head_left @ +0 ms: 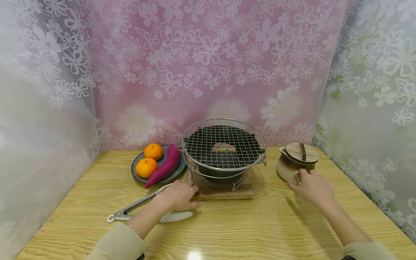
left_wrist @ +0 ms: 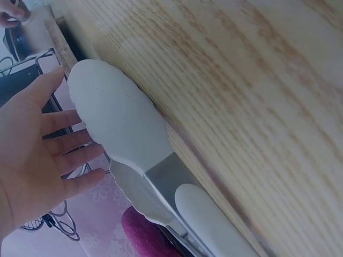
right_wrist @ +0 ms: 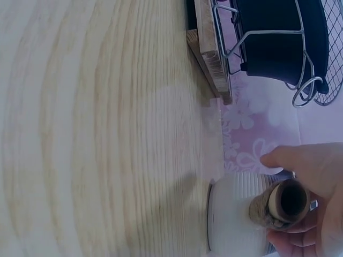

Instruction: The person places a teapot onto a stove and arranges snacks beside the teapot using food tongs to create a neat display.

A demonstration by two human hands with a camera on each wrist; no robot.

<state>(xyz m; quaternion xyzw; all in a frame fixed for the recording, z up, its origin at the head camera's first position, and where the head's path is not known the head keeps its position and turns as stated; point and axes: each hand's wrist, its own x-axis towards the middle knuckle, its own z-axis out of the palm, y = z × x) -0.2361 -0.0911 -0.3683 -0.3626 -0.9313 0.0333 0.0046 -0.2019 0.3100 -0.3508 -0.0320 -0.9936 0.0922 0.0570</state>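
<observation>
My left hand [head_left: 182,195] is over the white-tipped tongs [head_left: 176,216], which lie with arms spread. Its fingers [left_wrist: 75,139] are loosely extended and spread beside the tongs' white scalloped heads, holding nothing. At the right, a small ceramic pot [head_left: 285,169] with a spout and a wooden lid [head_left: 297,151] stands on the table. My right hand [head_left: 315,186] surrounds its hollow side handle [right_wrist: 278,202], thumb on one side and bent fingers on the other. The right wrist view shows a gap between thumb and handle.
A black grill [head_left: 224,175] under a wire mesh stands on a wooden board [head_left: 224,195] between my hands. Behind the tongs, a dark plate [head_left: 177,173] bears two oranges [head_left: 146,168] and a purple sweet potato [head_left: 167,166]. Floral curtains [head_left: 211,65] border the table [head_left: 247,227].
</observation>
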